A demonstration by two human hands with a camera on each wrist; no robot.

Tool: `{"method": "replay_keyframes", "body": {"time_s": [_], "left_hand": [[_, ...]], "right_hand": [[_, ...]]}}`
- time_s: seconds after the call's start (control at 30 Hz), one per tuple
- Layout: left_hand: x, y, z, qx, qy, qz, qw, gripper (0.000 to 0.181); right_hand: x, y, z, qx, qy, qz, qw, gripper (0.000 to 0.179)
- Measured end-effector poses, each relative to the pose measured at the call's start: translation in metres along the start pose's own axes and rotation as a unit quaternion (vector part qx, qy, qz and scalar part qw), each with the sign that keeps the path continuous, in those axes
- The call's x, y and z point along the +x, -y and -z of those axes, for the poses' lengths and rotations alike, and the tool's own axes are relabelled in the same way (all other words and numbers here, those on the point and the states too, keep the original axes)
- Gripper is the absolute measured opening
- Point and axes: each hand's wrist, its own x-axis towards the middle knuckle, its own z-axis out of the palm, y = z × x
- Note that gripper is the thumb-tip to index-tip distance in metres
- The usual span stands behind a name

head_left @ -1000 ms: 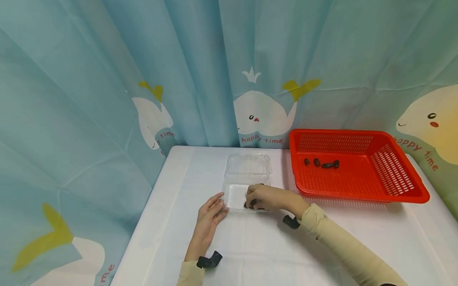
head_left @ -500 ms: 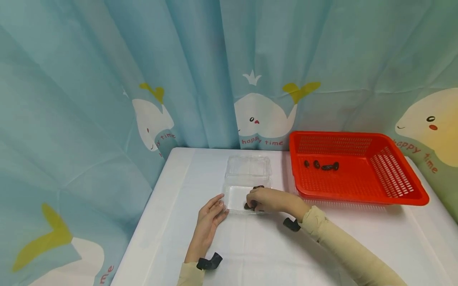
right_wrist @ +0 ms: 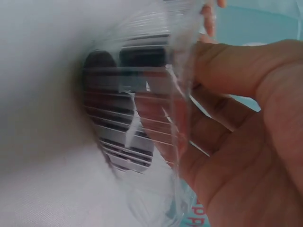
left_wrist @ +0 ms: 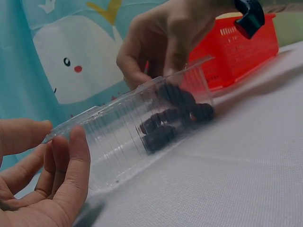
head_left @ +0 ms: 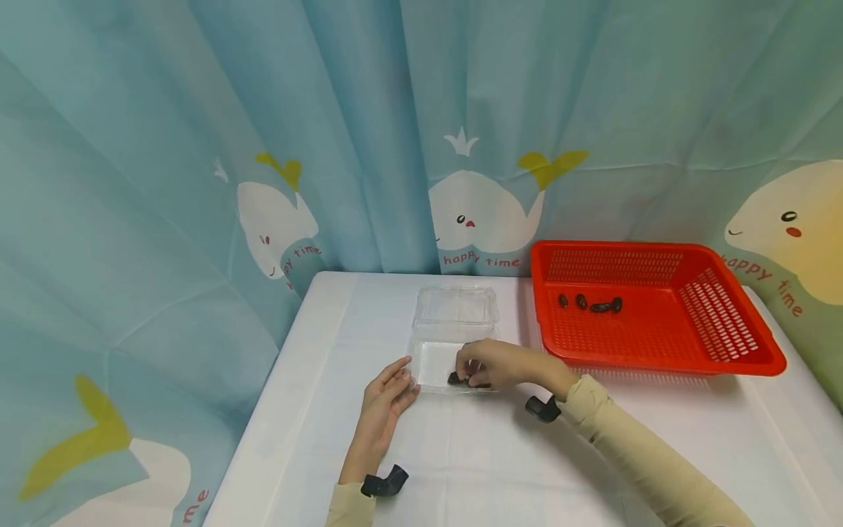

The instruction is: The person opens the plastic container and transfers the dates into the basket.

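Note:
A clear plastic clamshell box [head_left: 435,360] lies with its lid folded back on the white table. My left hand [head_left: 383,406] pinches its near left rim between thumb and fingers [left_wrist: 78,156]. Into its right end reaches my right hand [head_left: 497,364], thumb and fingers bent down over several dark dates [left_wrist: 161,137]. One date [left_wrist: 176,94] lies on top of the others, right at the thumb tip. In the right wrist view more dates [right_wrist: 109,104] show through the ribbed wall, and the fingertips are partly behind it.
A red plastic basket [head_left: 658,344] stands at the back right, holding several dates [head_left: 581,301] along its left side. A clear tray edge shows beneath it. Behind the table [head_left: 461,454] hangs a blue curtain [head_left: 369,146].
My right hand has shifted slightly to the right inside the box, and a gap now shows between its thumb and fingers. The left hand stays at the rim.

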Motion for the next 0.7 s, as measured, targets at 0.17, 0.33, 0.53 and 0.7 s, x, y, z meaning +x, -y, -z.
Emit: {"method": "replay_keyframes", "body": {"time_s": [0.17, 0.33, 0.53, 0.7], "left_hand": [[0.000, 0.000, 0.000, -0.003, 0.001, 0.001, 1.0000, 0.048], [0.000, 0.000, 0.000, -0.005, 0.001, 0.001, 1.0000, 0.049], [0.000, 0.000, -0.001, -0.002, -0.002, 0.001, 1.0000, 0.048], [0.001, 0.000, 0.000, 0.002, -0.004, 0.003, 1.0000, 0.049]], "right_hand": [[-0.006, -0.003, 0.008, 0.094, -0.026, 0.009, 0.9952, 0.010], [-0.016, -0.003, 0.018, 0.186, -0.071, 0.009, 0.9799, 0.011], [-0.030, -0.007, 0.032, 0.285, -0.140, -0.002, 0.9481, 0.018], [-0.045, -0.012, 0.043, 0.330, -0.196, -0.037, 0.9228, 0.022]]}}
